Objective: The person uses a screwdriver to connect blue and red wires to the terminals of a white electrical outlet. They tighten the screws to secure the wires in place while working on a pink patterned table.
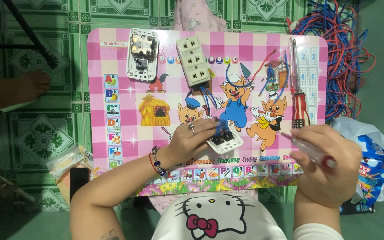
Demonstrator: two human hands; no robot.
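My left hand (191, 141) pinches a small white switch module (226, 141) against the desk (121, 66), near its 6 o'clock edge; the grip is pressed together on the module's near side, fingers over the dark terminal block. Blue wires (210, 95) run from the module toward 12 o'clock, to the cream three-outlet socket strip (193, 61). My right hand (330, 166) is closed around a clear-handled screwdriver (310, 151) with a red cap, its tip pointing toward 9 o'clock at the module, just short of it.

Hazards, as I judge them:

1. Tip slip. The module rests on a glossy printed surface and is held on one side only. Pressure from the tip may skate it toward 9 o'clock, or drive the tip into my left fingers.
2. Wire pull-out. The blue wires look short and taut. Turning the module may drag them from their terminals or shift the socket strip.
3. Obscured terminal. My fingers cover part of the block; I cannot tell whether the screw head is in view.
4. Clutter. A second, red-and-black screwdriver (299, 106) lies at 3 o'clock, and a white wall switch (142, 54) at 11 o'clock; loose red and blue wire (343, 49) is heaped off the desk at 2 o'clock.
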